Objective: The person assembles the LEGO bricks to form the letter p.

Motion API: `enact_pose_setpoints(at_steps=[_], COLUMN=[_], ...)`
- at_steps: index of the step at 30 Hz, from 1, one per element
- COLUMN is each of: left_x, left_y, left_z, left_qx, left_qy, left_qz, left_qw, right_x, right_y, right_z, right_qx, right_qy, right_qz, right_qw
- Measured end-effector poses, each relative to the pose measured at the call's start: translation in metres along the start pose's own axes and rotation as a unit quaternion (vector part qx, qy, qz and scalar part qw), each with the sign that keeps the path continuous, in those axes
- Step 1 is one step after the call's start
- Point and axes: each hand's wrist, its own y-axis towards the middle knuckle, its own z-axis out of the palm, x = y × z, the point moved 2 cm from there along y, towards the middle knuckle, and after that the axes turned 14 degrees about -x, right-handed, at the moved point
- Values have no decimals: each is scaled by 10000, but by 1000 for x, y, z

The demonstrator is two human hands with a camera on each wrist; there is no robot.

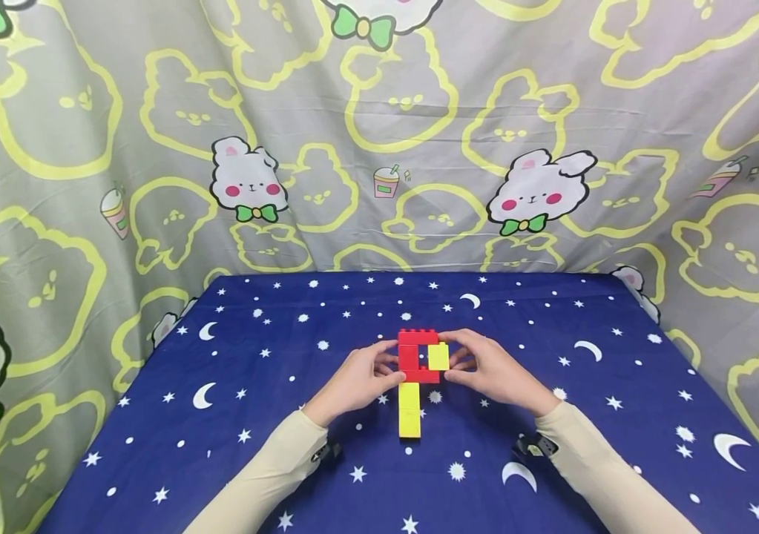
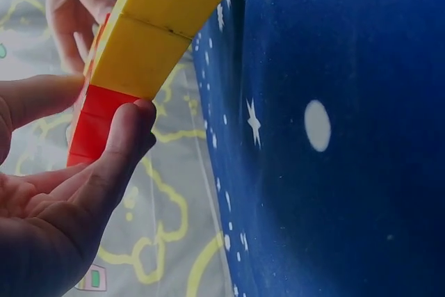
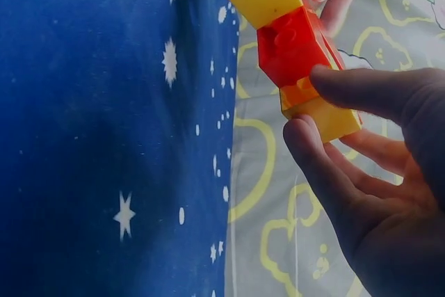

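A toy-brick build stands between the two hands in the head view. Its upper part is a frame of red bricks [image 1: 409,357] around a small gap, and a column of yellow bricks [image 1: 409,411] runs down from the frame's left side. A single yellow brick [image 1: 438,357] sits at the right of the gap. My left hand [image 1: 364,373] grips the red part from the left, thumb low near the yellow column. From the right, my right hand [image 1: 482,361] pinches the single yellow brick [image 3: 327,119] between thumb and fingers. Whether the column's lower end touches the table cannot be told.
A dark blue cloth [image 1: 232,445] with white stars and moons covers the table. Behind it and at both sides hangs a grey curtain [image 1: 312,89] with cartoon prints. A dark device is strapped under each wrist.
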Motion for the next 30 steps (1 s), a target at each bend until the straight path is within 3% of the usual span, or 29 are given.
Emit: enact_pose_setpoints(at_steps=[7,17,25,30], left_x=[2,7,8,9], left_y=[0,1,0,-1], left_z=[3,6,6,8], left_qx=[9,-117,-12,80], left_qy=[11,59,155,109], left_qz=[-102,-184,-402,-385], left_qw=[9999,9997,9991,9992], right_x=[-3,-4,-10,-12], right_y=[1,-2,-1,-1], right_z=[1,8,13,14], right_qx=[-60,54,123,158], right_qy=[-55,-146,-155,-160], right_qz=[-61,196,278,351], right_qw=[9999,9997,9994,9991])
